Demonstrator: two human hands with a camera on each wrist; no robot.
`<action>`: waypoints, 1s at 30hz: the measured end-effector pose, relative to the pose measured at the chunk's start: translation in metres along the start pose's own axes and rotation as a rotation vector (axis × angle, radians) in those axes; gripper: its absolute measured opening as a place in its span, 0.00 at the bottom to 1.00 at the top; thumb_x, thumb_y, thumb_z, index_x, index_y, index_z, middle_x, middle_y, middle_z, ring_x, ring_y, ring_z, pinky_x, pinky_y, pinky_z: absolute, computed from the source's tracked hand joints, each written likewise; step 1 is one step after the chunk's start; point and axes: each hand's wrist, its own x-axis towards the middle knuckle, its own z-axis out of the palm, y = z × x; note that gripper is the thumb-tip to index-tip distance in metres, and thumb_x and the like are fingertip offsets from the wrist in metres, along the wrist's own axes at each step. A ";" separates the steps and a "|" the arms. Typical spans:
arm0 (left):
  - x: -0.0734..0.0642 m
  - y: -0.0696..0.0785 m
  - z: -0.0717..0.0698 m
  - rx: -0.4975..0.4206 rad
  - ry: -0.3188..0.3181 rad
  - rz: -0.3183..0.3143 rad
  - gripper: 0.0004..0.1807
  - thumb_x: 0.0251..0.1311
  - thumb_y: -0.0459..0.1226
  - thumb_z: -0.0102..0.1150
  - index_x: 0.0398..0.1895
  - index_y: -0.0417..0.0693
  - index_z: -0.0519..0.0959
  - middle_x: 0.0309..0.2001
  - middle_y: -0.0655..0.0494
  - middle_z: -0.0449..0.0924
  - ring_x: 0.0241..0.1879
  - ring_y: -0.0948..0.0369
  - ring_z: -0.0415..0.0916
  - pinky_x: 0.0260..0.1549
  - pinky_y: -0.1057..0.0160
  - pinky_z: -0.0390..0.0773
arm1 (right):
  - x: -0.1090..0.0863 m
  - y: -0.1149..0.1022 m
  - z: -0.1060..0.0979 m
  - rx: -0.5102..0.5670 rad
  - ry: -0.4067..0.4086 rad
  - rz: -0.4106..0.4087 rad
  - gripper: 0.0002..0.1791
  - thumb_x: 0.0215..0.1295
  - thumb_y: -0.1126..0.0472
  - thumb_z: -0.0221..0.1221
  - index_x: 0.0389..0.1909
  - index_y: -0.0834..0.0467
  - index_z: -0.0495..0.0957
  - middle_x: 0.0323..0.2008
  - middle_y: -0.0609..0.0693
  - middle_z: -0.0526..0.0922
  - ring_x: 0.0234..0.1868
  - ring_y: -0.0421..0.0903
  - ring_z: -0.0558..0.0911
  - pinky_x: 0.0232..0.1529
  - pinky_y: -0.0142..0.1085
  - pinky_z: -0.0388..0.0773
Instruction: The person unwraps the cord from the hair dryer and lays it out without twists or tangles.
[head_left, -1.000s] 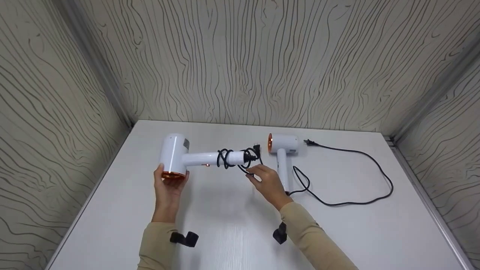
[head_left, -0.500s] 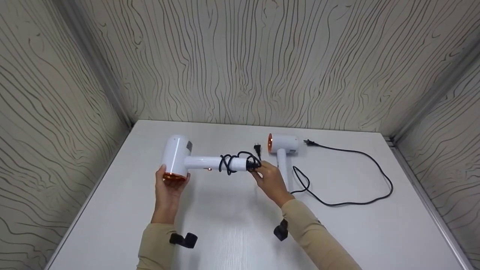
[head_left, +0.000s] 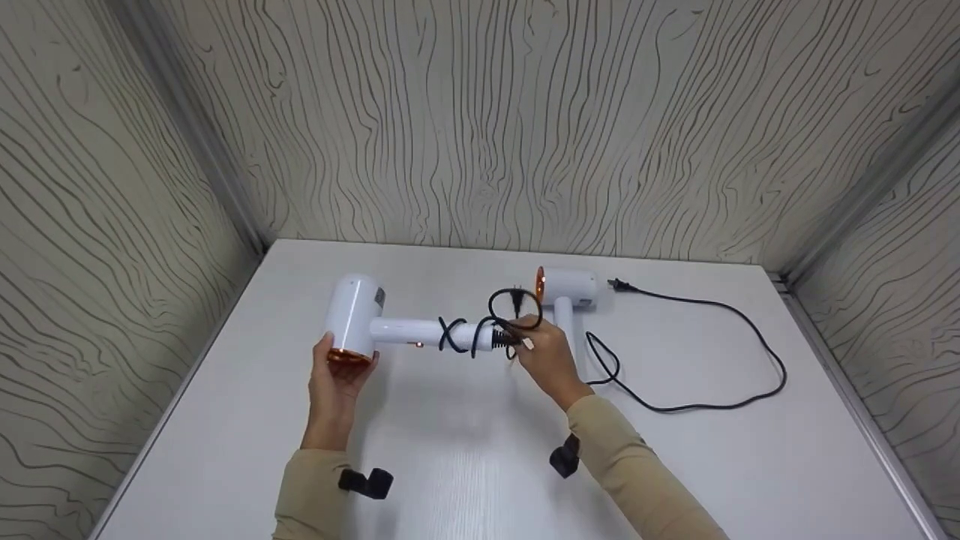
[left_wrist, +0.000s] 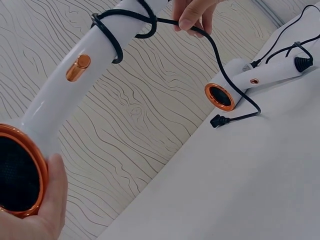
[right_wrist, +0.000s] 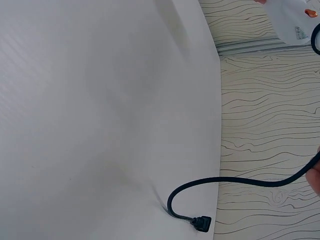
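A white hair dryer point(head_left: 352, 311) with an orange-rimmed end is held off the table, its handle pointing right. My left hand point(head_left: 334, 390) grips its barrel from below, at the orange rim. The dryer's black cord point(right_wrist: 250, 182) crosses loosely round the handle and makes a loop at the handle's end. There my right hand point(head_left: 551, 360) pinches the cord between thumb and fingers, seen also in the left wrist view. From those fingers the cord runs down to its plug point(right_wrist: 202, 224), which lies on the table.
A second white hair dryer point(head_left: 570, 286) lies on the white table point(head_left: 450, 465), just beyond my right hand. Its black cord curves out to the right, with the plug point(head_left: 619, 285) near the back edge. Patterned panels point(head_left: 480, 127) wall the table.
My right hand has shifted slightly right and drawn the cord with it. A larger loop now rises by the handle's end, and the wraps look looser. The dryer has tilted a little downward.
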 end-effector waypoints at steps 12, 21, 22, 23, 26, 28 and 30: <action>0.000 -0.001 -0.003 -0.018 0.013 -0.012 0.38 0.67 0.62 0.38 0.73 0.56 0.47 0.59 0.55 0.61 0.52 0.63 0.72 0.52 0.69 0.81 | 0.001 0.001 -0.001 0.019 0.035 0.019 0.07 0.50 0.71 0.68 0.32 0.63 0.85 0.29 0.53 0.85 0.30 0.45 0.85 0.33 0.31 0.84; 0.001 0.000 -0.005 -0.051 0.004 -0.010 0.37 0.67 0.63 0.36 0.71 0.56 0.47 0.58 0.55 0.61 0.53 0.63 0.71 0.53 0.69 0.81 | 0.002 0.003 -0.001 0.046 0.072 0.061 0.06 0.52 0.72 0.67 0.31 0.62 0.82 0.28 0.53 0.85 0.30 0.45 0.84 0.32 0.31 0.84; 0.001 0.000 -0.006 -0.055 0.007 -0.013 0.36 0.66 0.63 0.36 0.71 0.57 0.47 0.58 0.56 0.61 0.53 0.62 0.71 0.52 0.69 0.81 | 0.002 0.004 0.000 0.044 0.084 0.056 0.06 0.51 0.72 0.67 0.30 0.62 0.82 0.28 0.53 0.85 0.30 0.45 0.84 0.32 0.31 0.84; 0.002 0.000 -0.006 -0.063 0.011 -0.016 0.36 0.66 0.63 0.37 0.71 0.58 0.47 0.58 0.56 0.61 0.53 0.62 0.70 0.52 0.69 0.81 | 0.002 0.005 0.000 0.045 0.096 0.050 0.06 0.51 0.73 0.67 0.30 0.62 0.82 0.28 0.53 0.85 0.30 0.45 0.85 0.32 0.31 0.84; 0.002 0.001 -0.008 -0.095 0.009 -0.018 0.35 0.66 0.63 0.36 0.70 0.59 0.47 0.57 0.56 0.61 0.54 0.62 0.70 0.53 0.68 0.81 | 0.001 0.008 0.002 0.039 0.136 0.029 0.07 0.49 0.74 0.68 0.29 0.63 0.81 0.28 0.54 0.85 0.29 0.47 0.85 0.32 0.28 0.84; 0.001 0.002 -0.010 -0.132 0.004 -0.030 0.35 0.66 0.63 0.36 0.69 0.60 0.47 0.57 0.56 0.61 0.55 0.62 0.70 0.54 0.68 0.81 | -0.001 0.010 0.002 0.033 0.156 0.022 0.08 0.48 0.74 0.68 0.29 0.63 0.80 0.27 0.54 0.84 0.29 0.47 0.85 0.33 0.26 0.83; 0.000 0.002 -0.012 -0.178 -0.006 -0.037 0.34 0.66 0.63 0.36 0.69 0.60 0.47 0.58 0.56 0.61 0.56 0.61 0.69 0.55 0.67 0.81 | -0.002 0.011 0.002 0.032 0.165 0.028 0.08 0.49 0.75 0.68 0.28 0.63 0.80 0.27 0.54 0.83 0.28 0.46 0.85 0.33 0.27 0.84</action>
